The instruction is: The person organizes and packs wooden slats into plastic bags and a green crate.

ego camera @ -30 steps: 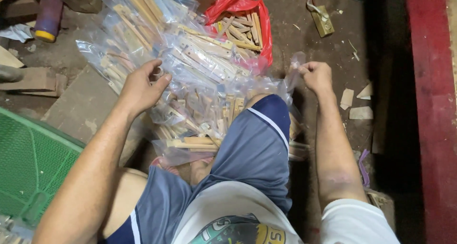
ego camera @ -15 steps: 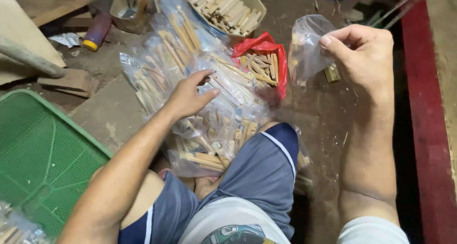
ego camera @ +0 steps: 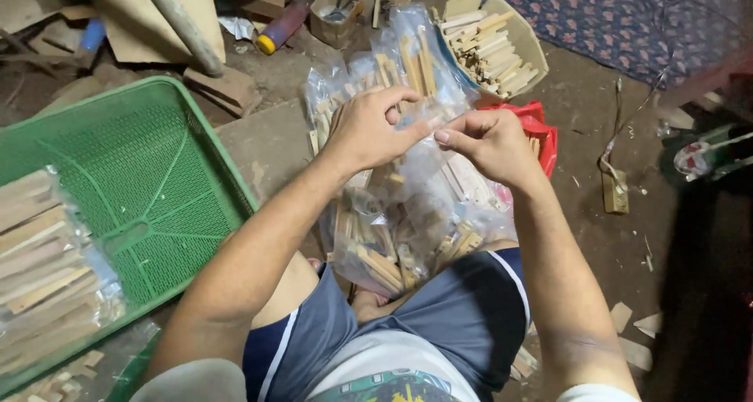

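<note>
My left hand [ego camera: 375, 127] and my right hand [ego camera: 485, 141] meet in front of me, both pinching the rim of an empty clear plastic bag [ego camera: 423, 163] that hangs between them. Under the hands lies a heap of clear bags filled with small wooden sticks [ego camera: 392, 221], spread on the floor before my knees. My blue shorts show at the bottom of the view.
A green plastic crate [ego camera: 149, 182] at the left holds bagged wooden sticks [ego camera: 43, 276]. Behind the heap are a cream tub of loose sticks [ego camera: 494, 45] and a red bag [ego camera: 541, 131]. Boards, a pipe and scraps litter the far floor; a patterned mat lies at the far right.
My right hand brought the empty bag from the upper right down to the middle. My left hand left the heap and took the bag's rim too. The view turned left.
</note>
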